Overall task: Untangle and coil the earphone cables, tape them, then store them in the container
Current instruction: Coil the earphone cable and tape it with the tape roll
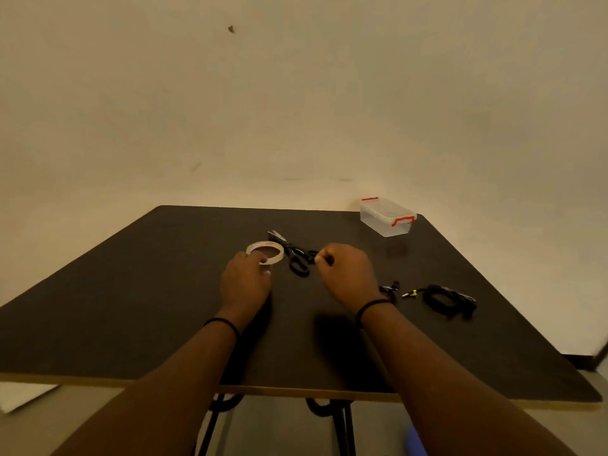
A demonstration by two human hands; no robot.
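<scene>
Status: taping stage, judged from the layout; one coiled black earphone cable [448,300] lies on the table [131,291] to the right of the hands, and a smaller dark bundle [390,288] sits just beside the right wrist; whether either coil carries tape cannot be read, though a small yellow mark shows near the plug end. The container [387,217] stands at the far right corner, well apart from the cables, lid seated and red clips visible; nothing appears stored inside, so storage remains to be done.

Grip state: the left hand [246,279] holds the tape roll [265,252] by its near rim, fingers curled over the ring; the right hand [345,271] is closed with fingertips pinched together near the scissors [292,255]; a drawn strip of clear tape between the hands is probable but cannot be made out.

Obscured: the scissor handles lie partly behind the right hand; dim light hides cable detail.
</scene>
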